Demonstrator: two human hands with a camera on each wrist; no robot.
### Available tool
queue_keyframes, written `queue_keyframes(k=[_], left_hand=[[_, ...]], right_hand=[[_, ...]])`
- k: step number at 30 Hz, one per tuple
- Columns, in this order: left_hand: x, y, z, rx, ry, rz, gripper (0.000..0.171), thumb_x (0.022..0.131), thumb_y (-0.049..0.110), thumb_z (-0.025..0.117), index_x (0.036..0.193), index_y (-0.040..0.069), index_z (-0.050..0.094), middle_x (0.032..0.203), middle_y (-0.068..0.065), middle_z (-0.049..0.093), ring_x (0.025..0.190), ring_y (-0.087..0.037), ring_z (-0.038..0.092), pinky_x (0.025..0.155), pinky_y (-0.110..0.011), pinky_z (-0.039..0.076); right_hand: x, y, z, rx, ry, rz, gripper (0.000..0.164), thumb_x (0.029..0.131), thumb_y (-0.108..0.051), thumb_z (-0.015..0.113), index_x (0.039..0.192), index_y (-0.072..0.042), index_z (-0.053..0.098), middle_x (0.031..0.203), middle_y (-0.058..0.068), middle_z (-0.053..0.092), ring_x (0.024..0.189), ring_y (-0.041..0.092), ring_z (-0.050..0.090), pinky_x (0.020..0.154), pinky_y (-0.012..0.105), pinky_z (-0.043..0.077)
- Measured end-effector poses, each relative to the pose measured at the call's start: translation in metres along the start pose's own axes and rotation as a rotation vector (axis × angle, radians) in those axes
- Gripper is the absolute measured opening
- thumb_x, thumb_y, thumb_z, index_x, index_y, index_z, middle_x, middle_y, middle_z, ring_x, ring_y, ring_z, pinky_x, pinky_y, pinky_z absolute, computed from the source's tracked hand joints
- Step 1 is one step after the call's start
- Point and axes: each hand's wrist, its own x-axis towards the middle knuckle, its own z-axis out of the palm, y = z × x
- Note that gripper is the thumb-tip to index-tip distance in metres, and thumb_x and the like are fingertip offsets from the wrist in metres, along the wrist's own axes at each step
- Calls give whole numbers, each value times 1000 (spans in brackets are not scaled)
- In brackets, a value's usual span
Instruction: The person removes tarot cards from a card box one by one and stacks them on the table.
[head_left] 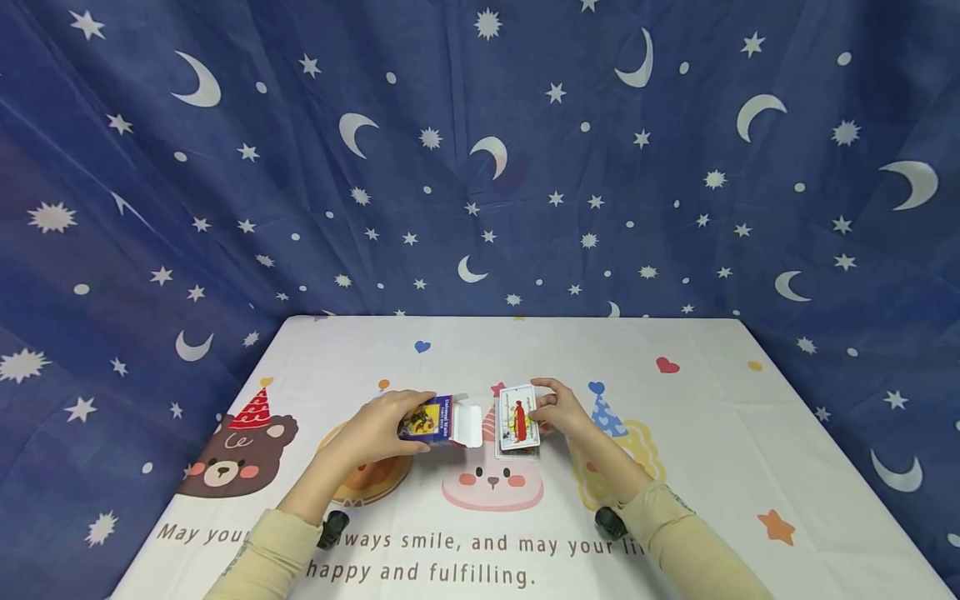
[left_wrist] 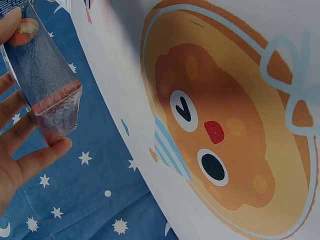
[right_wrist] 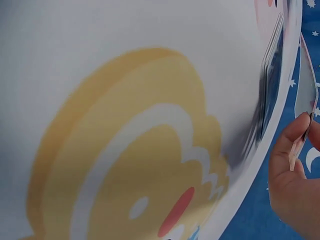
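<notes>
My left hand grips a blue card box printed with a yellow picture. The box's white end flap stands open toward the right. In the left wrist view the shiny side of the box shows, thumb on one face and fingers along the other. My right hand pinches a tarot card with a red-robed figure at its right edge; whether it is one card or a few, I cannot tell. Just under it, on the table, lies a stack of cards, apart from the held card.
A white tablecloth with printed cartoon animals, hearts and lettering covers the table. Behind it hangs a dark blue curtain with moons and stars. Black wrist devices sit at both forearms.
</notes>
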Motion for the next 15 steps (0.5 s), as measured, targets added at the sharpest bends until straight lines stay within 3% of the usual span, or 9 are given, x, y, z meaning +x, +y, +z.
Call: queue_keyframes(k=[7, 15], left_hand=[[0, -2, 1, 3, -1, 12, 74, 70, 31, 82, 134, 10, 52, 128, -11, 59, 119, -30, 55, 100, -49, 46], [0, -3, 2, -13, 5, 11, 74, 69, 30, 83, 134, 10, 52, 129, -11, 59, 119, -30, 55, 101, -49, 45]], right_hand=[[2, 3, 0, -16, 8, 34, 62, 79, 11, 62, 136, 1, 40, 71, -1, 50, 55, 9, 51, 49, 18, 49], [4, 12, 0, -180, 47, -4, 60, 79, 9, 65, 134, -1, 44, 76, 3, 48, 57, 12, 48, 47, 18, 45]])
